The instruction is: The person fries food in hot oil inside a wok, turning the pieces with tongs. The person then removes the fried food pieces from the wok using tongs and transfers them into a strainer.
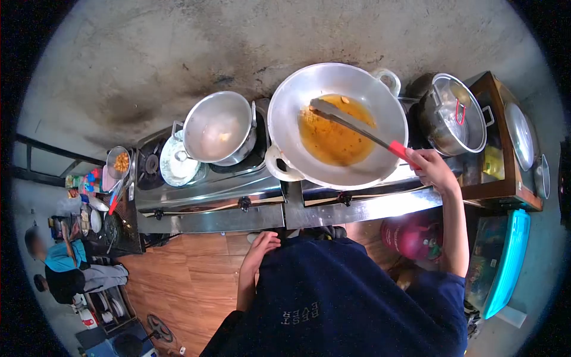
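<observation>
A large metal wok (pixel 285 101) with two handles sits on the right stove, brown-yellow oil (pixel 333 143) pooled in its bottom with small bits in it. My right hand (pixel 431 169) is closed round the red handle of metal tongs (pixel 357 130), whose tips reach over the oil near the back of the pool. Near the front edge of the stove, by my body, my left hand (pixel 260 247) has its fingers curled; whether it holds anything is hidden. A smaller pot (pixel 220 128) with cloudy liquid stands left of the wok.
A plate with a lid (pixel 179 163) lies left of the pot. To the right are a lidded steel pot (pixel 452 119) and a wooden cabinet (pixel 505 160). A strainer (pixel 119 162) holds brown pieces at far left. Other people (pixel 65 262) are at lower left.
</observation>
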A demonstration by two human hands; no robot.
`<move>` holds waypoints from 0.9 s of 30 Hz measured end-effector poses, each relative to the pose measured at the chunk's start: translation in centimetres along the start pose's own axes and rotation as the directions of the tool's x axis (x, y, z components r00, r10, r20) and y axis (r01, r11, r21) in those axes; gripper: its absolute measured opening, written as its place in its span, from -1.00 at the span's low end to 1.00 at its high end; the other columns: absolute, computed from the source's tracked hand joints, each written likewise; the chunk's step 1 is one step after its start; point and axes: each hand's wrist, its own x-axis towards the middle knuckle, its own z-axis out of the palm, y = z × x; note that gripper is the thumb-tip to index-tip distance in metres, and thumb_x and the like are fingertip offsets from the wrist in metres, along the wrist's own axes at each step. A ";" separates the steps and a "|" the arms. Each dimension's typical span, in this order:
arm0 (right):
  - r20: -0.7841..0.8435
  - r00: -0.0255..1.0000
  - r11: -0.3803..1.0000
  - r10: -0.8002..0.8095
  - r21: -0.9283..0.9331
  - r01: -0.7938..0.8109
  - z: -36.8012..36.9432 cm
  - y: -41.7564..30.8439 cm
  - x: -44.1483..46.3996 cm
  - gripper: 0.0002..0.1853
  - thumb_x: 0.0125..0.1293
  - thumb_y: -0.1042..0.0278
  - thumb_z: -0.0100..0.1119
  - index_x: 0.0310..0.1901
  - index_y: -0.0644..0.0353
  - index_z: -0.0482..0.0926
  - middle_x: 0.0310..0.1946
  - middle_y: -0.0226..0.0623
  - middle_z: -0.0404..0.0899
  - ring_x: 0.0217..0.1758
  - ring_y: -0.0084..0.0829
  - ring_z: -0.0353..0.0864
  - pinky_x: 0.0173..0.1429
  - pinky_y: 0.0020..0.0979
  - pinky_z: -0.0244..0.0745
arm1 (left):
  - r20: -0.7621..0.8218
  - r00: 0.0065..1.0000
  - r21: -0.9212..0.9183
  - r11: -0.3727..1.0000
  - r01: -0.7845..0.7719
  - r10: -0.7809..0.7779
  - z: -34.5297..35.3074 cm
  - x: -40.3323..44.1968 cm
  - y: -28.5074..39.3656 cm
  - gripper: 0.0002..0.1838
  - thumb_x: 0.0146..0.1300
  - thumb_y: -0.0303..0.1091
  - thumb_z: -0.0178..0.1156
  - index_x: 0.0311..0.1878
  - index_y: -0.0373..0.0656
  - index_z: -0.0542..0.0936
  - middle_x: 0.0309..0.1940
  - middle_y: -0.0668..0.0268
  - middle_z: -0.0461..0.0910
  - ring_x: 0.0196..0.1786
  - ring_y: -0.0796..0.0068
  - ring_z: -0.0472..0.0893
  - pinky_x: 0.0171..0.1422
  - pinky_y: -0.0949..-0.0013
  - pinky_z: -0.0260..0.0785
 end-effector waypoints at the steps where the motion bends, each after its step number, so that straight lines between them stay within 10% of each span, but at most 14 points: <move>1: -0.020 0.999 0.998 -0.042 -0.047 0.041 -0.3 -0.2 -0.4 -0.52 0.31 -0.11 0.06 -0.53 0.18 0.49 -0.69 -0.65 0.24 -0.70 -0.77 0.11 -0.66 -0.61 -0.08 | 0.003 1.000 -0.004 1.000 -0.002 0.002 0.0 0.1 0.0 -0.63 0.43 -0.04 -0.09 0.02 -0.13 0.46 -0.16 0.25 0.56 -0.07 0.46 0.57 0.09 0.42 0.35; 7: -0.029 0.993 0.992 -0.114 -0.065 0.112 -1.2 -2.5 -3.2 -0.52 0.34 -0.10 0.04 -0.59 0.11 0.42 -0.72 -0.66 0.20 -0.70 -0.78 0.07 -0.63 -0.61 -0.09 | -0.007 1.000 0.077 0.997 -0.023 0.024 0.3 -0.1 0.6 -0.64 0.45 -0.11 -0.09 0.06 -0.19 0.45 -0.17 0.25 0.54 -0.08 0.47 0.56 0.10 0.42 0.37; 13: -0.018 0.995 0.986 -0.097 -0.137 0.093 0.3 -0.2 -2.9 -0.56 0.37 -0.04 0.04 -0.55 0.11 0.40 -0.75 -0.67 0.18 -0.75 -0.80 0.07 -0.68 -0.64 -0.08 | 0.322 0.885 0.206 0.888 -0.411 0.335 4.9 -6.6 10.2 -0.74 0.34 -0.36 0.10 0.05 -0.21 0.48 -0.20 0.31 0.53 -0.10 0.52 0.52 0.04 0.46 0.35; 16: -0.006 0.997 0.991 -0.080 -0.103 0.079 0.8 0.7 -2.6 -0.55 0.37 -0.04 0.05 -0.56 0.11 0.39 -0.75 -0.67 0.18 -0.75 -0.79 0.05 -0.69 -0.61 -0.11 | 0.707 0.468 0.015 0.650 -0.760 0.531 7.9 -12.8 17.5 -0.79 0.24 -0.43 0.19 -0.05 -0.19 0.58 -0.12 0.24 0.57 -0.06 0.40 0.53 0.02 0.39 0.40; 20: -0.013 0.994 0.993 -0.113 -0.046 0.112 0.3 0.5 -3.2 -0.53 0.35 -0.05 0.05 -0.55 0.17 0.45 -0.74 -0.65 0.23 -0.74 -0.78 0.11 -0.68 -0.59 -0.06 | 0.936 -0.115 -0.323 0.687 -0.651 0.331 12.3 -16.4 21.5 -0.81 0.31 -0.31 0.14 -0.08 -0.14 0.59 -0.20 0.26 0.57 -0.26 0.42 0.57 -0.20 0.44 0.40; 22: -0.043 0.990 0.985 -0.134 -0.117 0.129 0.7 0.9 -3.3 -0.53 0.36 -0.06 0.05 -0.56 0.16 0.44 -0.74 -0.65 0.23 -0.75 -0.78 0.10 -0.69 -0.59 -0.07 | 0.856 -0.217 -0.453 0.480 -0.751 0.469 13.9 -17.0 23.0 -0.82 0.29 -0.25 0.14 -0.14 -0.09 0.60 -0.09 0.28 0.51 -0.26 0.37 0.51 -0.26 0.37 0.31; 23: -0.025 0.989 0.981 -0.148 -0.130 0.144 0.7 1.2 -3.5 -0.52 0.35 -0.08 0.06 -0.58 0.15 0.45 -0.75 -0.64 0.24 -0.75 -0.78 0.10 -0.69 -0.59 -0.07 | 0.913 -0.054 -0.341 0.685 -0.644 0.404 14.5 -17.3 23.0 -0.61 0.16 -0.14 0.27 -0.15 -0.32 0.56 -0.24 0.32 0.55 -0.37 0.39 0.48 -0.30 0.39 0.33; 27: -0.037 0.988 0.980 -0.149 -0.141 0.142 0.9 3.1 -3.7 -0.49 0.33 -0.12 0.06 -0.60 0.15 0.45 -0.76 -0.65 0.23 -0.75 -0.77 0.11 -0.68 -0.59 -0.05 | 0.903 -0.056 -0.309 0.553 -0.774 0.426 15.0 -17.8 22.6 -0.85 0.33 -0.34 0.13 -0.23 -0.21 0.61 -0.28 0.25 0.58 -0.25 0.38 0.59 -0.22 0.46 0.42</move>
